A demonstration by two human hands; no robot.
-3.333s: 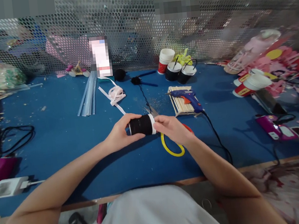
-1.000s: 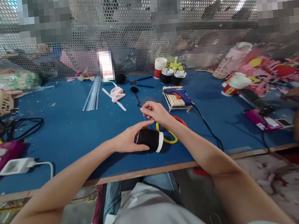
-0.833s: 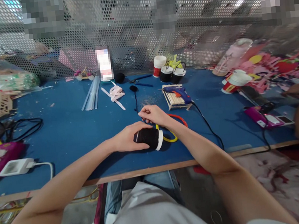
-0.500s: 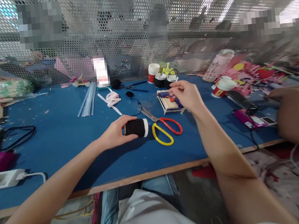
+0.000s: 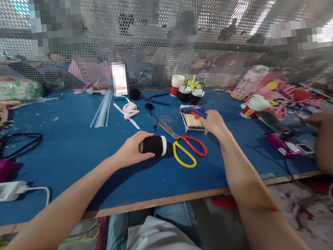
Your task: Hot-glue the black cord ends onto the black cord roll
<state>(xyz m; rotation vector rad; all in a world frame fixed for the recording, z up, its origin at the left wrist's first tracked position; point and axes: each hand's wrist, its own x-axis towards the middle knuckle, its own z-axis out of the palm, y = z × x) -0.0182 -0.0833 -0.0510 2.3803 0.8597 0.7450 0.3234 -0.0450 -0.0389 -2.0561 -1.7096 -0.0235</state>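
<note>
My left hand (image 5: 132,148) clamps the black spool (image 5: 153,146) beside the scissors (image 5: 186,144); my right hand (image 5: 213,121) closes on the glue gun (image 5: 193,111) beyond them

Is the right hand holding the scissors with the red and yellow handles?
No, the red and yellow handled scissors lie alone on the blue table, while the right hand is at the blue glue gun.

You're at a craft workshop bench: blue table (image 5: 69,150), perforated metal screen (image 5: 146,32), glue gun (image 5: 193,111), scissors (image 5: 186,146), paper cups (image 5: 177,84).
</note>
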